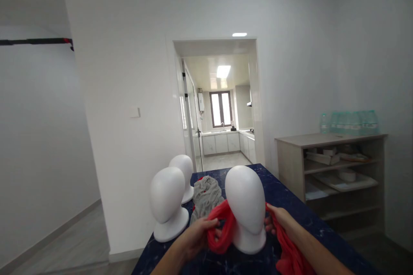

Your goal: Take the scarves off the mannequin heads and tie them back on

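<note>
A white mannequin head stands upright on the dark blue marbled table, with a red scarf passing behind its neck. To the left of the neck, my left hand grips one side of the scarf, which loops down over the fingers. My right hand pinches the other side just right of the neck, and that end hangs down below my wrist. The stretch of scarf behind the head is hidden. A crumpled grey scarf lies behind my left hand, with bits of red showing at its edges.
Two more white mannequin heads, a nearer one and a farther one, stand at the table's left edge. A wooden shelf unit with water bottles on top is at the right. Beyond the table, a doorway opens onto a kitchen.
</note>
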`<state>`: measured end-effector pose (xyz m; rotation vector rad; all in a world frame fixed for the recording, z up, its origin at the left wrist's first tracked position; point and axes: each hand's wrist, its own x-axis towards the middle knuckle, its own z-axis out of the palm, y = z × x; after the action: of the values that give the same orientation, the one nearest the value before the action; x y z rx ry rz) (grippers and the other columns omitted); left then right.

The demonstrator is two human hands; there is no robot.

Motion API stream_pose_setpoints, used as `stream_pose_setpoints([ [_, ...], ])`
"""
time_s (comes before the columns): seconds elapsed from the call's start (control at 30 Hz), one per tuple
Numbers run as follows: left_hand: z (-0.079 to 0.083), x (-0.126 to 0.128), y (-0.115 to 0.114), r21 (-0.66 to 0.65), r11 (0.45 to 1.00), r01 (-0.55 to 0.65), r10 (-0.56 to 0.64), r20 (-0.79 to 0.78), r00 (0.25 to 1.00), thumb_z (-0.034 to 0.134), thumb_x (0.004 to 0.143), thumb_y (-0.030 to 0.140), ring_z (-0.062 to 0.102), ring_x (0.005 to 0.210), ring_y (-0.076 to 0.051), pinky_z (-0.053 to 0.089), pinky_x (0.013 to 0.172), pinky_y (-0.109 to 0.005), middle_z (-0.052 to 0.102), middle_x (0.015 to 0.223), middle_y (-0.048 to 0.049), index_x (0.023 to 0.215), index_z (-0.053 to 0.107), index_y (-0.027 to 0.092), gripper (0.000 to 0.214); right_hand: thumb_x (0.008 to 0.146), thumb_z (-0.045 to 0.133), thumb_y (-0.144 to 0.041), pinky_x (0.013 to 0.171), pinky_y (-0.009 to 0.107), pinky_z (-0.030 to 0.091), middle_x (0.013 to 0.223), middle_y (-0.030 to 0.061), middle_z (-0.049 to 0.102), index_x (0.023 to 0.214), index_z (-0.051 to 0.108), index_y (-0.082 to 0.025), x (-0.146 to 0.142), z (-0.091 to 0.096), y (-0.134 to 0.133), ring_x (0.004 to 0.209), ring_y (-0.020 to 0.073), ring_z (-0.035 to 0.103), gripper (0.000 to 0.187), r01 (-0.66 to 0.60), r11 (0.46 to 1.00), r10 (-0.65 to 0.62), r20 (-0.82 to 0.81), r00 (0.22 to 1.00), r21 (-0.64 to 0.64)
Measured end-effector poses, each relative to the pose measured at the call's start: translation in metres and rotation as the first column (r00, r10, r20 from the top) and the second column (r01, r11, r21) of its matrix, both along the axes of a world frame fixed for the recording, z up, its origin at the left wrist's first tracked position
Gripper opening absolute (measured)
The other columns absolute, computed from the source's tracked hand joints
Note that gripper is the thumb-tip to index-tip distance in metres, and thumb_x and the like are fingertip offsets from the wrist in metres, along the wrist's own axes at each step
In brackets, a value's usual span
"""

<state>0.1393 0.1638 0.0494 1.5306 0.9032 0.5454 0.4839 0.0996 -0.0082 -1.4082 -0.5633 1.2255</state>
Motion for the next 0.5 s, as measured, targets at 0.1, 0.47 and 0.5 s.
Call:
stream_pose_setpoints([
  [0.1, -0.024, 0.020, -0.033, -0.171, 0.949, 0.265, -0.221, 0.241, 0.945, 0.076, 0.077, 0.055, 0.077, 0.093, -0.031, 0.057, 0.084, -0.044, 0.081, 0.103, -0.0127, 0.104, 0.078, 0.025, 0.040, 0.095, 0.058, -0.054, 0.044, 0.026, 0.046, 0.056, 0.0053, 0.064, 0.072, 0.064, -0.018, -0.021, -0.017, -0.005, 0.045, 0.0171, 0.059, 0.044, -0.032, 0.997, 0.031, 0.024, 0.999, 0.064],
  [0.47, -0.043, 0.082, -0.007, 0.281, 0.959, 0.025, -0.055, 0.099, 0.994, 0.054, 0.063, 0.015, 0.073, 0.094, -0.028, 0.055, 0.093, -0.041, 0.081, 0.091, -0.0078, 0.091, 0.082, 0.016, 0.040, 0.091, 0.051, -0.045, 0.097, 0.042, 0.053, 0.108, 0.0168, 0.081, 0.098, 0.077, -0.016, -0.083, -0.023, -0.013, 0.108, 0.0338, 0.072, 0.039, -0.133, 0.912, -0.125, 0.571, 0.812, 0.388],
  [0.5, -0.041, 0.079, -0.001, 0.298, 0.954, 0.022, -0.050, 0.084, 0.995, 0.055, 0.064, 0.015, 0.073, 0.096, -0.028, 0.055, 0.095, -0.041, 0.082, 0.091, -0.0073, 0.092, 0.082, 0.016, 0.039, 0.092, 0.050, -0.042, 0.101, 0.041, 0.051, 0.114, 0.0172, 0.080, 0.104, 0.076, -0.017, -0.088, -0.020, -0.013, 0.114, 0.0334, 0.071, 0.038, -0.166, 0.902, -0.126, 0.613, 0.780, 0.398],
])
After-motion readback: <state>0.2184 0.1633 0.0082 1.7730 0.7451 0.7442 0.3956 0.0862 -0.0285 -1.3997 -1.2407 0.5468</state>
